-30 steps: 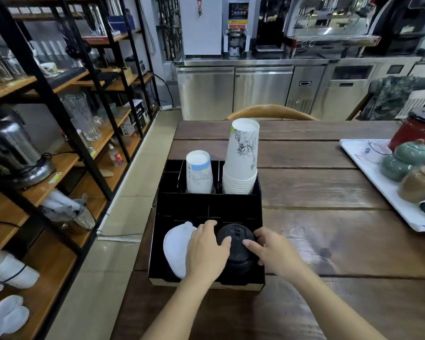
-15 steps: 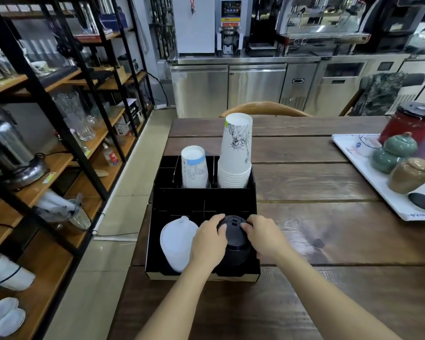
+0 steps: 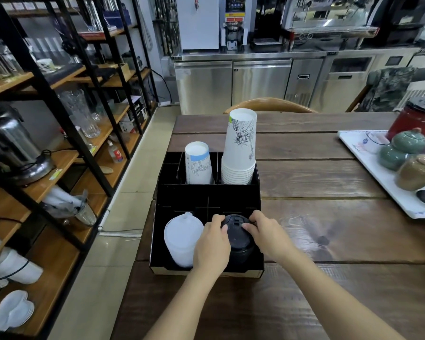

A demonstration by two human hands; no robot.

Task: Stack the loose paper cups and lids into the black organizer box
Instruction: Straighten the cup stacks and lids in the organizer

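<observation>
The black organizer box (image 3: 206,192) sits at the left edge of the wooden table (image 3: 317,241). Its back compartments hold a short stack of blue-printed paper cups (image 3: 198,164) and a taller stack of sketch-printed cups (image 3: 241,148), both upside down. In the front left compartment stands a stack of white lids (image 3: 182,239). A stack of black lids (image 3: 237,241) fills the front right compartment. My left hand (image 3: 212,244) grips that black stack on its left side, and my right hand (image 3: 268,231) presses its top and right side.
A white tray (image 3: 378,177) with green and brown lidded jars and a red canister (image 3: 415,119) lies at the table's right. Black-framed wooden shelves (image 3: 47,168) with glassware and a kettle stand to the left. A chair back (image 3: 268,106) and steel counters are beyond the table.
Both hands have stayed on the black lid stack, with fingers shifting slightly on its top. My view has drifted a little, so the box sits slightly higher in frame.
</observation>
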